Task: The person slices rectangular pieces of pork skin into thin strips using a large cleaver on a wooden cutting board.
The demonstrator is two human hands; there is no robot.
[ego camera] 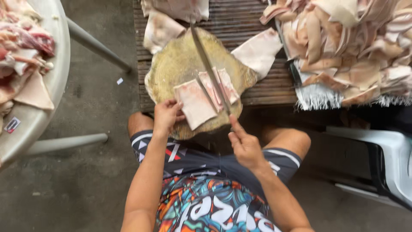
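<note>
- Pork skin slab (195, 105) lay on round block (171, 64); left hand (166, 115) pressed its near edge, fingers flat, not clenched.
- Right hand (244, 146) clasped knife (209, 68), blade across slab beside cut strips (223, 86).
- More skin pieces (257, 51) ringed the block on slatted bench (240, 17).
- Skin heap (356, 47) at right; meat tray (51, 64) at left.

We see pale pink-white meat slab (196, 104) with reddish streaks on a yellow-brown mottled chopping block (180, 64). Knife (209, 68) blade grey steel. Dark brown slatted bench (240, 25). Pile of cut strips (352, 43) cream to pink. Shorts (189, 157) black with white and red triangles. Shirt (206, 206) multicolour swirls: orange, teal, white. Round table (47, 86) light grey; floor (86, 184) dull grey.
</note>
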